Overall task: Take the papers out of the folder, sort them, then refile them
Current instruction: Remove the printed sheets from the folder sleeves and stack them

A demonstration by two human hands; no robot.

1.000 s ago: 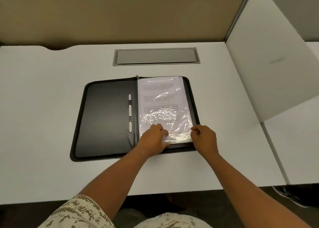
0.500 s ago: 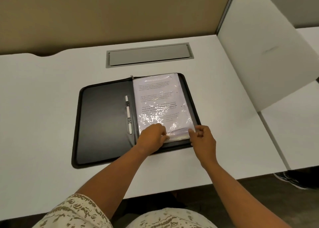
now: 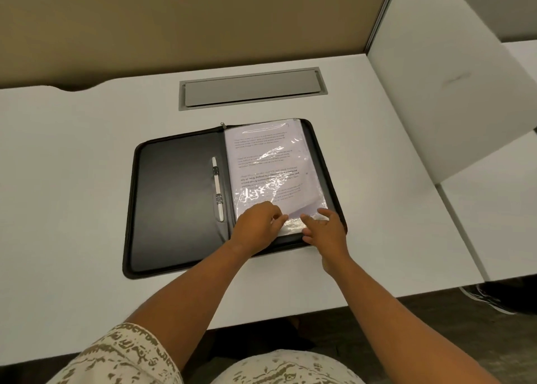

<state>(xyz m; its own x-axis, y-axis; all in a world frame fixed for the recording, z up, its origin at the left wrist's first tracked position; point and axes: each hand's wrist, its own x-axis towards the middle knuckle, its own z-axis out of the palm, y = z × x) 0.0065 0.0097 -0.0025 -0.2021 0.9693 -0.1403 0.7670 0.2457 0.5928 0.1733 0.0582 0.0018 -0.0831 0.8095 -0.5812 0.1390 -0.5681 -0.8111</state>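
A black zip folder (image 3: 174, 197) lies open on the white desk. Its right half holds a stack of printed papers (image 3: 267, 157) inside shiny clear plastic sleeves. A white pen (image 3: 217, 189) sits in a loop along the spine. My left hand (image 3: 258, 224) rests on the near edge of the stack, fingers curled and pinching the bottom of the top sleeve. My right hand (image 3: 325, 229) is at the near right corner with fingers spread and fairly straight, touching the sleeve's edge. The bottom right corner of a sheet is lifted a little.
A grey cable hatch (image 3: 252, 89) is set into the desk (image 3: 72, 151) behind the folder. A tan partition (image 3: 174, 20) stands at the back and a white divider panel (image 3: 436, 93) on the right. A dark shoe (image 3: 499, 296) shows on the floor at right.
My right hand has let go of its curled hold at the corner and now has its fingers spread. A sheet corner has lifted. The camera view has shifted slightly.
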